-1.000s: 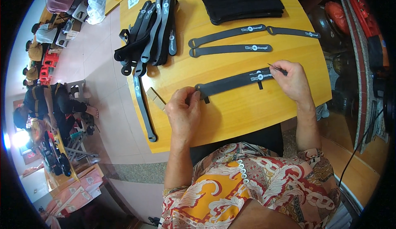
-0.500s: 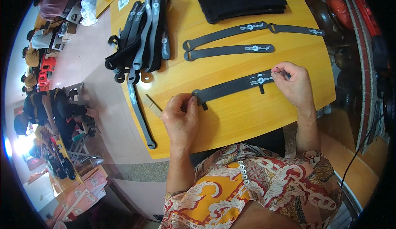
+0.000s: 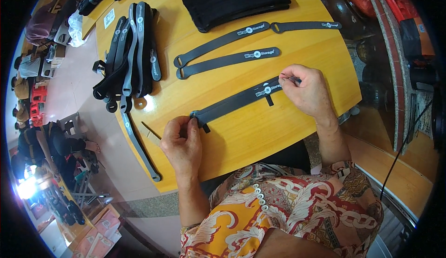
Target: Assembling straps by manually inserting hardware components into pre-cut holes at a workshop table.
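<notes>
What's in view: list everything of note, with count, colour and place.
held strap: one, dark grey, between the hands
small tabs: two, black, along its near edge
loose straps: three, dark grey, beyond it
edge strap: one, dark grey, table's left edge
strap pile: several, grey and black, left
flat stack: one, black, far side
thin strip: one, tan, near edge strap
table: one, yellow, under these
plastic bag: one, white, left background
stools: count unclear, red, left background
co-workers: several, mixed clothing, left
patterned top: one, multicoloured, bottom
left hand: one, bare, pinching held strap's left end
right hand: one, bare, at its right end
</notes>
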The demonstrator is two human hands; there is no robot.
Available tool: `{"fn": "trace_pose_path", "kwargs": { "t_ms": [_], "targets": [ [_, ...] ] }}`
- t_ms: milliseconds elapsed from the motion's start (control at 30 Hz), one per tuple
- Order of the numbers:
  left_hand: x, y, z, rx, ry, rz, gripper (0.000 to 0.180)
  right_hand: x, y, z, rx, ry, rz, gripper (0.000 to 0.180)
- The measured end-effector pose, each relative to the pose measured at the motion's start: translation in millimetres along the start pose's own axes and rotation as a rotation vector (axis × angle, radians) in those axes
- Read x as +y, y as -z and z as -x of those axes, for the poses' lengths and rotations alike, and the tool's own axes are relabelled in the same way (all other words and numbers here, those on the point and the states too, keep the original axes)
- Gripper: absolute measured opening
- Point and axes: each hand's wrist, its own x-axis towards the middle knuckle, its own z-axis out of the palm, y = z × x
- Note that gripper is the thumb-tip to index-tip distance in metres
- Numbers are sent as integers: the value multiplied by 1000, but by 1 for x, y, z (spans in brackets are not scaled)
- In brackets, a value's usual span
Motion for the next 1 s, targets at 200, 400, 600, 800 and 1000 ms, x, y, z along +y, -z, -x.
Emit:
{"fn": "trace_pose_path", "kwargs": {
  "t_ms": [200, 400, 600, 800, 1000],
  "targets": [
    [5, 1, 0, 4, 23, -39, 6, -3, -5, 1, 0, 32, 66, 8],
    [10, 6, -2, -19, -8, -180, 11, -9, -11, 3, 66, 90, 271, 15],
    [3, 7, -1, 2, -166, -222, 5, -7, -9, 2, 54, 36, 282, 19],
    [-14, 16, -1, -17, 30, 140, 11, 7, 2, 2, 74, 137, -21, 14],
    [-2, 21, -26, 104, -276, -31, 14, -8, 2, -22, 195, 439, 450, 17]
  ]
}}
